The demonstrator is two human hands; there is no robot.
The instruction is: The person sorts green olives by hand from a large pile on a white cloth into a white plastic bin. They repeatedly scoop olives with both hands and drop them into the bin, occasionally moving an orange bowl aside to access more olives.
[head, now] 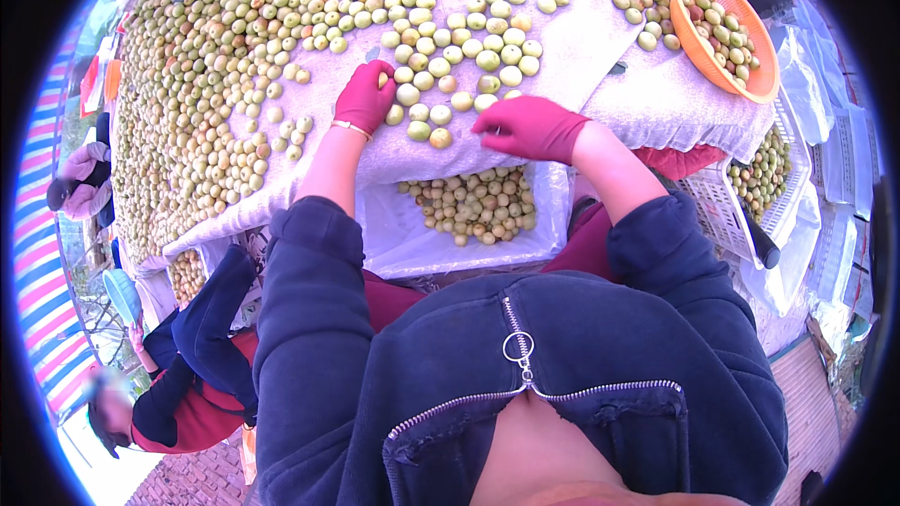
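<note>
Both my hands wear dark pink gloves over a cloth-covered table [562,28] spread with small round green fruits [490,60]. My left hand [365,97] has its fingers curled around a green fruit [383,79], at the left edge of a loose group of them. To the right of that group, my right hand [532,129] hovers low over the cloth with bent fingers; whether anything lies inside them I cannot tell. A few fruits, some with brownish patches, lie between the two hands. Below the table edge, a crate lined with clear plastic [394,253] holds more fruits.
An orange plastic basket [763,77] of fruits stands at the table's right corner. Beneath it is a white slatted crate [710,211] with fruits. A large heap of fruits [211,49] covers the far and left side. At the left, a person [204,393] sits near a blue basket [122,296].
</note>
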